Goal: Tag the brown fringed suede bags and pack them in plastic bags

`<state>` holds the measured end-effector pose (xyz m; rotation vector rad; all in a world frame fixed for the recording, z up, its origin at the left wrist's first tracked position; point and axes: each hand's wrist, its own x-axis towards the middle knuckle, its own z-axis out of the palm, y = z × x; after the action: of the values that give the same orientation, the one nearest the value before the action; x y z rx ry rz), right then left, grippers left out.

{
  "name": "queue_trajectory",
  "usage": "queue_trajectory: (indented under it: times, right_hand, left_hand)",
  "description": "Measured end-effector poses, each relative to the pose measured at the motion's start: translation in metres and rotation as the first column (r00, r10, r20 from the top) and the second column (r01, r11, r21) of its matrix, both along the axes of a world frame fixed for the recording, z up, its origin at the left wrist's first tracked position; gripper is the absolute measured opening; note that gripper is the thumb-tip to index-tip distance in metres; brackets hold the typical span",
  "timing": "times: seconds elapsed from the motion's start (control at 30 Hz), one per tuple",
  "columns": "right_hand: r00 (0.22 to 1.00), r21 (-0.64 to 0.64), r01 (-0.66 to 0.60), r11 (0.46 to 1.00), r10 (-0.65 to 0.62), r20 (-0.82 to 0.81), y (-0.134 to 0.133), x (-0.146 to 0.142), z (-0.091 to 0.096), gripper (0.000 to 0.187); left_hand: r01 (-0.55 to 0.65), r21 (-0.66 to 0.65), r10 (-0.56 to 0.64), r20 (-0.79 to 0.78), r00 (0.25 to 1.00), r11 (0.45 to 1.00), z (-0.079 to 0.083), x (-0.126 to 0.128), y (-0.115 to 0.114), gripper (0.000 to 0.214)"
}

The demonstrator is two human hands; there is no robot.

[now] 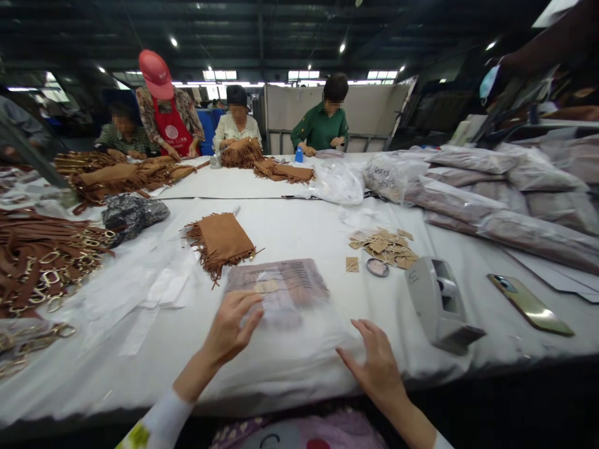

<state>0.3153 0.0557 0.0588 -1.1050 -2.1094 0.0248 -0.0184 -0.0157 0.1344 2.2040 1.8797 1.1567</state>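
grips released, the left hand (230,329) over and right hand (380,360) beside a flat, translucent greyish plastic bag (291,292) seem to be positioning it, next needing light handling.

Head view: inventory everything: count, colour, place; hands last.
Printed bag: one, translucent, centre
Fringed pieces: several, brown, centre, back
Tags: many, tan, right
Disc: one, greyish, beside tags
Tape dispenser: one, grey, right
Phone: one, gold, right
Straps: many, brown, left
Bundle: one, black, left
Sheets: several, white, left
Bagged goods: several, greyish, right
Container: one, blue, back
Table: one, white, central
People: at least five, mixed clothing, back
Left hand: one, bare, at bag's left
Right hand: one, bare, beside bag
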Motion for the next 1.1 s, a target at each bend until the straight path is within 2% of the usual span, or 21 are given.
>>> queue_trajectory:
  times: [0.07, 0.13, 0.17, 0.23, 0.3, 0.4, 0.47, 0.57, 0.67, 0.77, 0.87, 0.93, 1.0, 1.07, 1.1]
  right_hand:
    - [0.997, -0.071, -0.021, 0.997, 0.026, 0.078, 0.015, -0.006, -0.009, 0.045]
    - [0.992, -0.134, -0.051, 0.99, 0.066, 0.111, 0.025, -0.012, -0.017, 0.05]
    - [0.991, -0.146, -0.055, 0.988, 0.072, 0.109, 0.027, -0.013, -0.021, 0.054]
    - [0.994, -0.132, -0.051, 0.99, 0.062, 0.087, 0.027, -0.012, -0.024, 0.053]
    - [0.997, -0.083, -0.053, 0.995, 0.057, 0.049, 0.022, -0.009, -0.023, 0.043]
    - [0.997, -0.038, -0.072, 0.997, 0.072, -0.004, 0.012, -0.006, -0.014, 0.025]
    - [0.997, -0.036, -0.066, 0.997, 0.064, -0.043, 0.006, -0.005, -0.008, 0.015]
    - [0.995, -0.032, -0.037, 0.999, 0.034, -0.089, -0.005, -0.004, -0.005, 0.02]
    - [0.995, 0.011, -0.074, 0.997, 0.075, -0.071, -0.014, 0.0, -0.011, 0.022]
    - [0.992, 0.002, -0.117, 0.993, 0.117, -0.05, -0.017, 0.005, -0.021, 0.018]
    - [0.991, -0.006, -0.121, 0.993, 0.12, -0.063, -0.015, 0.009, -0.03, 0.016]
    - [0.991, -0.001, -0.121, 0.993, 0.121, -0.052, -0.012, 0.011, -0.034, 0.018]
    - [0.989, -0.007, -0.144, 0.99, 0.144, -0.023, -0.012, 0.013, -0.036, 0.021]
    - [0.981, -0.004, -0.193, 0.981, 0.193, 0.012, -0.014, 0.018, -0.035, 0.024]
    - [0.973, -0.005, -0.228, 0.974, 0.228, 0.03, -0.015, 0.023, -0.034, 0.025]
  left_hand:
    - [0.166, -0.19, -0.191, -0.122, 0.974, 0.967, 0.011, 0.028, 0.06, 0.042]
    - [0.228, -0.393, -0.322, -0.192, 0.927, 0.891, 0.011, 0.057, 0.108, 0.054]
    - [0.248, -0.484, -0.39, -0.215, 0.895, 0.839, 0.008, 0.069, 0.125, 0.057]
    - [0.254, -0.614, -0.476, -0.228, 0.85, 0.748, -0.006, 0.086, 0.145, 0.062]
    - [0.252, -0.675, -0.514, -0.218, 0.829, 0.693, -0.022, 0.094, 0.15, 0.065]
    - [0.259, -0.697, -0.53, -0.203, 0.824, 0.669, -0.039, 0.093, 0.145, 0.07]
    - [0.259, -0.698, -0.53, -0.201, 0.824, 0.668, -0.045, 0.091, 0.142, 0.071]
    - [0.252, -0.695, -0.525, -0.209, 0.825, 0.674, -0.051, 0.09, 0.141, 0.071]
    - [0.255, -0.682, -0.524, -0.218, 0.823, 0.685, -0.054, 0.092, 0.145, 0.071]
    - [0.254, -0.66, -0.519, -0.24, 0.821, 0.707, -0.055, 0.095, 0.147, 0.07]
    - [0.217, -0.562, -0.45, -0.316, 0.835, 0.798, -0.054, 0.095, 0.127, 0.07]
    - [0.15, -0.445, -0.342, -0.39, 0.855, 0.883, -0.059, 0.091, 0.093, 0.071]
    - [0.019, -0.359, -0.19, -0.448, 0.873, 0.933, -0.068, 0.082, 0.041, 0.076]
    - [-0.117, -0.365, -0.08, -0.482, 0.872, 0.924, -0.081, 0.067, -0.023, 0.084]
    - [-0.106, -0.383, -0.101, -0.484, 0.869, 0.918, -0.086, 0.056, -0.055, 0.084]
